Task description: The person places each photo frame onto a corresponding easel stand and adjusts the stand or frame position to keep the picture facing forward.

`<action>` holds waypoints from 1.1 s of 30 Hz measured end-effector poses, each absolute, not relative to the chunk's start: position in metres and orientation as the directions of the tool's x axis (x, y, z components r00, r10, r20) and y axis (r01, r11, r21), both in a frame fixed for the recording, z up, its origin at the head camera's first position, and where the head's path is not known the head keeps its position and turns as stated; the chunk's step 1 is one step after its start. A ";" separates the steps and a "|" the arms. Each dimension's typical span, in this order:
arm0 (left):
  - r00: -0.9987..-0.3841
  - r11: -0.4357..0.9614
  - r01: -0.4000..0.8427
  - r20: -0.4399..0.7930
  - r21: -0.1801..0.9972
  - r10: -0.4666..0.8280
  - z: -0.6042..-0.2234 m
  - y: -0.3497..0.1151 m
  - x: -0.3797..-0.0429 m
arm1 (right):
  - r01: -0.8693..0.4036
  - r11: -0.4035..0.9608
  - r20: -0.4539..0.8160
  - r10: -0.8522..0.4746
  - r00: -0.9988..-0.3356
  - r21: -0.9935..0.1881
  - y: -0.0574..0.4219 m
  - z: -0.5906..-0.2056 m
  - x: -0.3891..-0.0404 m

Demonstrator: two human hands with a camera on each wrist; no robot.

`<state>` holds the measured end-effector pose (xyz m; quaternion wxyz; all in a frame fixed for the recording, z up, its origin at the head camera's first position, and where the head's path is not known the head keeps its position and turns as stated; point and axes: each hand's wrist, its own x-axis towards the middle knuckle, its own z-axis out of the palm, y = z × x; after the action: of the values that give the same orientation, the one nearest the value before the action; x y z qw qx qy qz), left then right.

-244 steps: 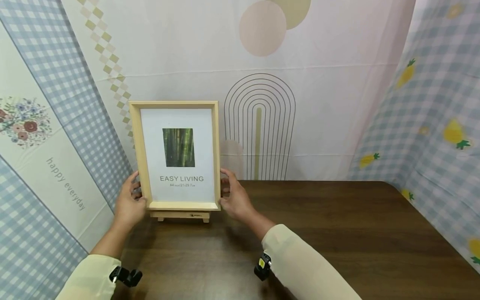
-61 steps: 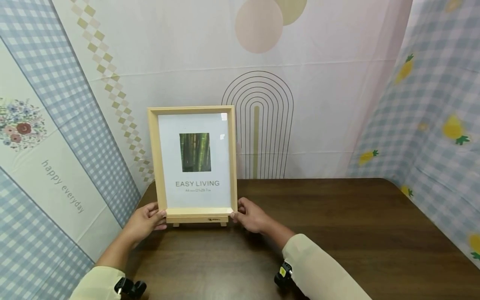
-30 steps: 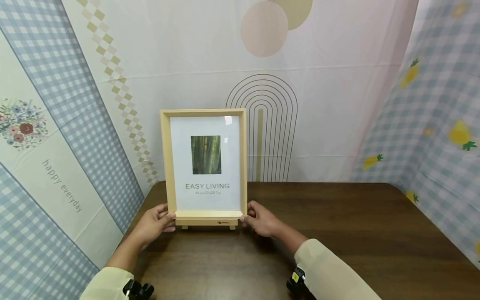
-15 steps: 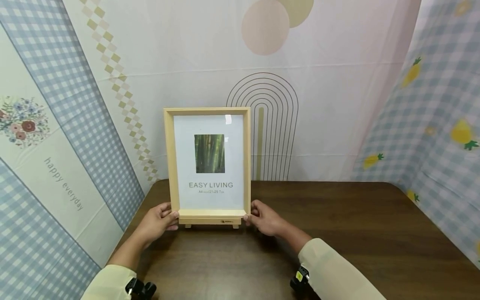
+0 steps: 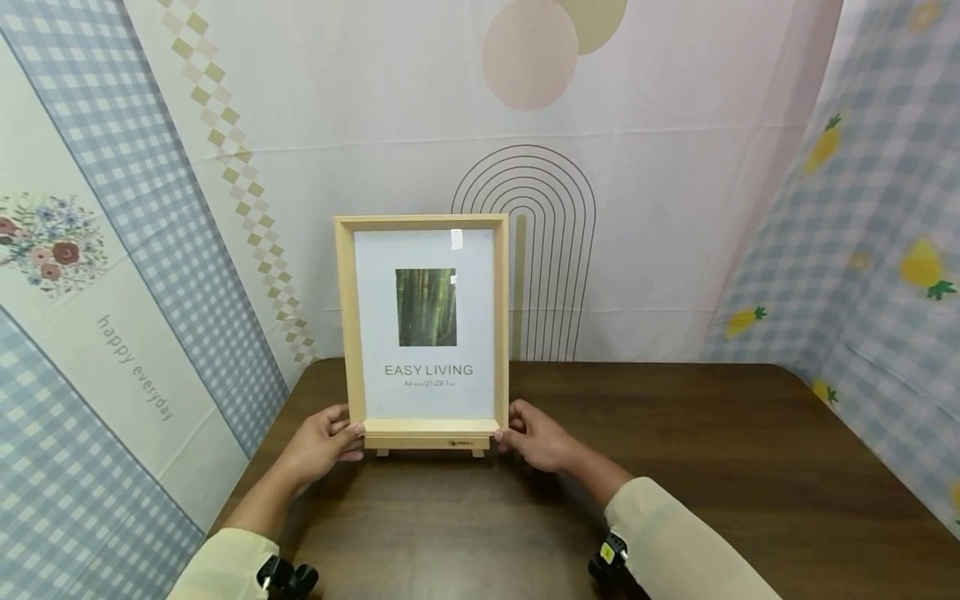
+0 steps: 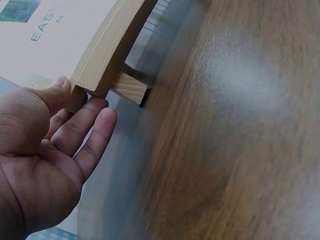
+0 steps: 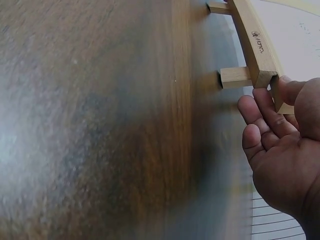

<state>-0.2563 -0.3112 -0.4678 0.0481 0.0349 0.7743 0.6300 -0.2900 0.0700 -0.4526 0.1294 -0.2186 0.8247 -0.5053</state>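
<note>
A light wood picture frame (image 5: 426,425) with a bamboo picture stands upright on a small wooden easel (image 5: 426,442) in the head view. My left hand (image 5: 318,443) holds the frame's lower left corner, thumb in front and fingers behind. At the lower right corner my right hand (image 5: 542,437) pinches it in the same way. The left wrist view shows the left thumb on the frame's corner and an easel foot (image 6: 131,87) close by. In the right wrist view the easel's feet (image 7: 235,77) meet the tabletop. The fingertips behind the frame are partly hidden.
The dark wood table (image 5: 675,450) extends to the right and toward the front. A printed cloth (image 5: 645,208) hangs behind it. Checked cloths hang at the left (image 5: 112,108) and right (image 5: 847,275) sides.
Compared with the earlier frames, the picture frame and easel have moved right and a little nearer. Both hands have moved along with them, now gripping the lower corners. In the last second the shift is small.
</note>
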 end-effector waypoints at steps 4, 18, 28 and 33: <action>-0.992 0.198 -0.008 -0.033 0.980 0.123 -0.468 -0.312 -0.258 | -0.216 0.401 -0.003 -0.479 -0.878 -0.890 0.070 -0.452 -0.289; -0.991 0.204 -0.015 -0.043 0.979 0.130 -0.467 -0.306 -0.255 | -0.205 0.416 -0.011 -0.462 -0.887 -0.886 0.076 -0.452 -0.279; -0.993 0.200 -0.016 -0.038 0.980 0.110 -0.468 -0.295 -0.258 | -0.204 0.409 -0.018 -0.477 -0.879 -0.890 0.088 -0.452 -0.287; -0.992 0.192 -0.016 -0.039 0.981 0.116 -0.469 -0.293 -0.261 | -0.207 0.410 -0.015 -0.477 -0.879 -0.888 0.091 -0.454 -0.289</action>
<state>-0.2613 -0.2929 -0.4694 0.0521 0.0323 0.7701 0.6349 -0.2891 0.0909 -0.4544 0.1342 -0.2062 0.8289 -0.5024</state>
